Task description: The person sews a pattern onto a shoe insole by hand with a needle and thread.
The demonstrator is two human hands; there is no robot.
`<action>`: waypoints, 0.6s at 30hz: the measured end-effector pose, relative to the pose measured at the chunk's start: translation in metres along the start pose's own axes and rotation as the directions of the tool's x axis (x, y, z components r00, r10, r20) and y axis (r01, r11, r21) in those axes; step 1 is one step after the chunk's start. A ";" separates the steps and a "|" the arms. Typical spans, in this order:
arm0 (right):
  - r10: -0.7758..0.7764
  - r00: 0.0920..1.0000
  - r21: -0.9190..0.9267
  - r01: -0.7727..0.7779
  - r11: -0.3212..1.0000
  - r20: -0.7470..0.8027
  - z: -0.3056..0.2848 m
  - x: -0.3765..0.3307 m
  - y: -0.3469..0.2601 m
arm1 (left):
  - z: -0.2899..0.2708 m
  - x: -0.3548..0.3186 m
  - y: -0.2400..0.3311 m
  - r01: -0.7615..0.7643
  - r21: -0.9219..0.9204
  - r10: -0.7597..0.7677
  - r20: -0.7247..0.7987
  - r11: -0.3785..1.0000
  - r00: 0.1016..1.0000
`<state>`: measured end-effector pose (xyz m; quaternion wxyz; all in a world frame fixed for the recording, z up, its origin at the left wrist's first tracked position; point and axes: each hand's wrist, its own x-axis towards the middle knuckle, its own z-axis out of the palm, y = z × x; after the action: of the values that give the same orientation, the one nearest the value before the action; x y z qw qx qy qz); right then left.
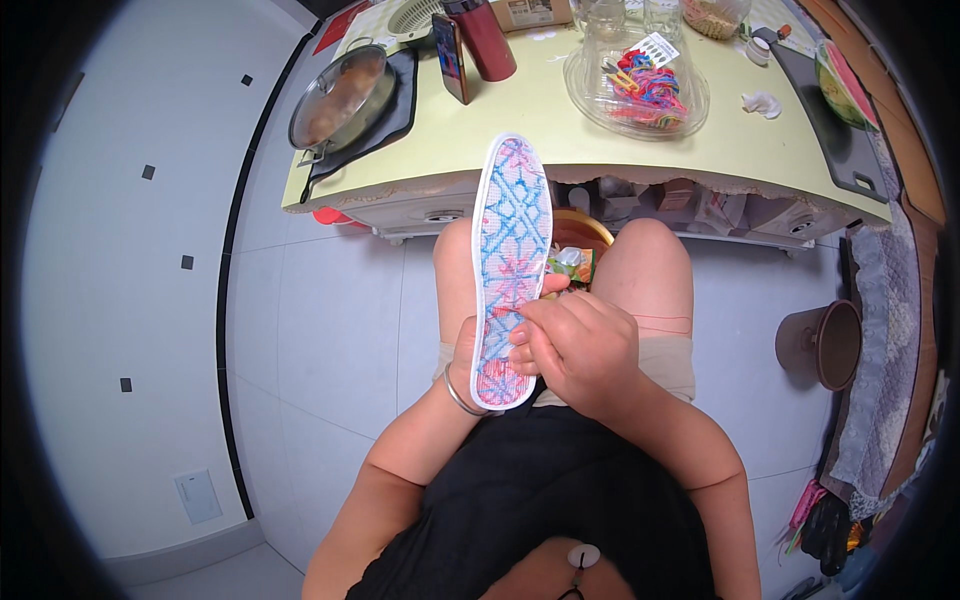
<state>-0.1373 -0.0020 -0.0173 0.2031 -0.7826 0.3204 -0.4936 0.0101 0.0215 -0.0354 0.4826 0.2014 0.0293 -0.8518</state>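
Note:
Upright over my lap is a long white-edged insole (515, 215), cross-stitched in blue, pink and red. My left hand (464, 348) grips it from behind, its palm mostly hidden by the insole and a fingertip showing past the right edge. At the lower half of the stitched face, my right hand (588, 345) is closed in a pinch against the surface; whatever lies between the fingertips is too small to make out. A thin red thread (662, 322) runs across my right thigh beside that hand.
Ahead stands a yellow-topped table (530, 110) carrying a lidded pan (342, 100), a propped phone (450, 60), a dark red flask (482, 40) and a clear plastic tray (590, 110) of colourful thread (655, 95). Watermelon (846, 85) lies at the right. A brown bin (835, 345) sits on the floor.

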 end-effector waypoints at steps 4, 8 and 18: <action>0.092 0.996 0.068 -0.093 0.993 0.022 0.004 -0.009 0.010 | 0.001 -0.001 0.001 -0.122 0.279 0.118 0.028 0.952 0.993; 0.522 0.805 0.548 -0.582 0.601 0.282 0.006 -0.019 0.023 | 0.015 -0.002 -0.003 -0.284 0.514 0.368 -0.066 0.809 0.927; 0.619 0.595 0.706 -0.703 0.090 0.513 0.002 -0.039 0.046 | 0.017 -0.011 -0.009 -0.294 0.629 0.378 0.001 0.720 0.926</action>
<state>-0.1611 -0.0074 -0.0721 0.7788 -0.3515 0.3297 -0.4015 0.0023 0.0310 -0.0170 0.5334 0.4038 -0.2575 -0.6973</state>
